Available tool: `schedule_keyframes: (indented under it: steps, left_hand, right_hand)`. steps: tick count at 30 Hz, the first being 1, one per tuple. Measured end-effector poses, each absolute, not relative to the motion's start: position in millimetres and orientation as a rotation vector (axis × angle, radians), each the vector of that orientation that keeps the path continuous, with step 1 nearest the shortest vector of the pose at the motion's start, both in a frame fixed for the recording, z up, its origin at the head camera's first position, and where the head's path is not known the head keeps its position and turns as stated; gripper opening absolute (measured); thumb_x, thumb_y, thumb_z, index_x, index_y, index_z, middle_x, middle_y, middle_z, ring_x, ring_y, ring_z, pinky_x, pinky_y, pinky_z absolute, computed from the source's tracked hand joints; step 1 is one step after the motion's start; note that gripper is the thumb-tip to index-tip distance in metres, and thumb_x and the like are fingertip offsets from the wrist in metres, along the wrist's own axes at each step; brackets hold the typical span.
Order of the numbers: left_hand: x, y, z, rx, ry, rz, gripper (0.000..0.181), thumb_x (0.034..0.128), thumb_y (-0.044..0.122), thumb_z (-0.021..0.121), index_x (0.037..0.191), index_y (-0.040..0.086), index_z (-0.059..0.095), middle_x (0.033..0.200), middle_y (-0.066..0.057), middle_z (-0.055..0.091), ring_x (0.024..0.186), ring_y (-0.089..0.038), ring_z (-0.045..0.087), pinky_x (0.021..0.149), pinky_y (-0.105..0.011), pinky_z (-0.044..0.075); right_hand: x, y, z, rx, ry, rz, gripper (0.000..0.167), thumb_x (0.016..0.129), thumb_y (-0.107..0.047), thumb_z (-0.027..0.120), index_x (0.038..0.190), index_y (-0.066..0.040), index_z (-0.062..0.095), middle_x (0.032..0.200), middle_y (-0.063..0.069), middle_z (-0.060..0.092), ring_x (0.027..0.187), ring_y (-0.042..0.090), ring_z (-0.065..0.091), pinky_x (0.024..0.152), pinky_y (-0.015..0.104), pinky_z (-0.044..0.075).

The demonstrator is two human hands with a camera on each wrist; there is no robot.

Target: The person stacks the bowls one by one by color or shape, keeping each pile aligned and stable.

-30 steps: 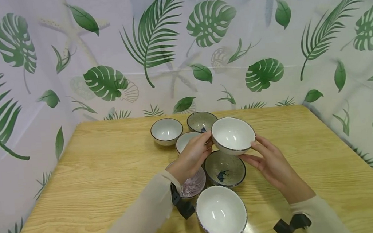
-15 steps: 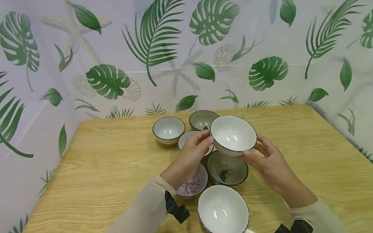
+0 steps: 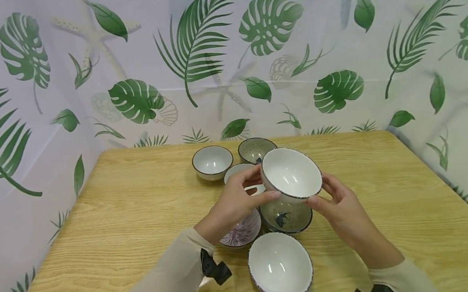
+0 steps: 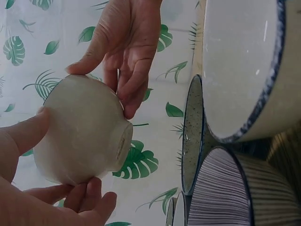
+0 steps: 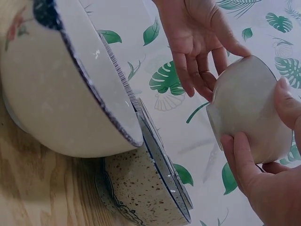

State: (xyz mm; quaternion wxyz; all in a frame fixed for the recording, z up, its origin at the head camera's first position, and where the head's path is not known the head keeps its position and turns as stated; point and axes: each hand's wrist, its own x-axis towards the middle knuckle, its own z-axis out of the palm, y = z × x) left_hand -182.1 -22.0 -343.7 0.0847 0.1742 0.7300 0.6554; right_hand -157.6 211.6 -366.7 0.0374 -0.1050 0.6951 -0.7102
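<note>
white bowl (image 3: 291,171) aloft, mouth tilted toward the head camera, gripped from both sides; in the head view it overlaps the dark-motif bowl (image 3: 291,221), and the wrist views show a gap below it. left hand (image 3: 228,206): partway open about the bowl, thumb on the outer wall, fingers on the far side. right hand (image 3: 342,211): likewise, thumb by the rim, fingers curled along the side. step in hand, as i read it: steadying the bowl above the group. next move probably calls for both hands levelling it together before any lowering. edges: purple-streaked bowl (image 3: 242,232) just under the left forearm, speckle-rimmed bowl (image 3: 280,266) nearest the wearer; rims crowd, a knock seems possible. open room: bare wood left and right of the group on the table (image 3: 131,209); backdrop (image 3: 217,42) bounds the far edge.
</note>
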Motion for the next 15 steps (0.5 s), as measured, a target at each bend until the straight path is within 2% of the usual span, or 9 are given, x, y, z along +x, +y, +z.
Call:
schedule_keyframes:
  steps: [5,13,15]
  left_hand:
    - [-178,-27,-345,0.558,2.231,1.944,0.061,0.0826,0.013,0.076,0.137,0.005,0.051,0.125,-0.010,0.061,0.117,-0.025,0.054,0.104,-0.045,0.042]
    - [-170,-33,-348,0.589,2.245,1.957,0.062,0.0819,0.012,0.077,0.137,0.003,0.050,0.125,-0.011,0.059,0.118,-0.024,0.055,0.107,-0.039,0.041]
    - [-168,-35,-348,0.588,2.234,1.981,0.062,0.0810,0.010,0.077,0.136,0.002,0.050,0.128,-0.012,0.057,0.121,-0.025,0.054,0.107,-0.037,0.040]
  right_hand:
    - [-154,211,-367,-0.331,2.169,-2.141,0.069,0.093,-0.005,0.062,0.147,0.006,0.022,0.142,0.020,0.030,0.102,0.005,0.059,0.089,0.017,0.050]
    - [-149,210,-367,-0.296,2.238,-2.050,0.074,0.091,-0.008,0.065,0.149,0.004,0.020,0.150,0.024,0.024,0.105,0.000,0.058,0.089,0.013,0.048]
    - [-149,209,-368,-0.337,2.228,-2.051,0.075,0.091,-0.006,0.064,0.150,0.002,0.019,0.151,0.023,0.023,0.105,0.002,0.059,0.089,0.015,0.049]
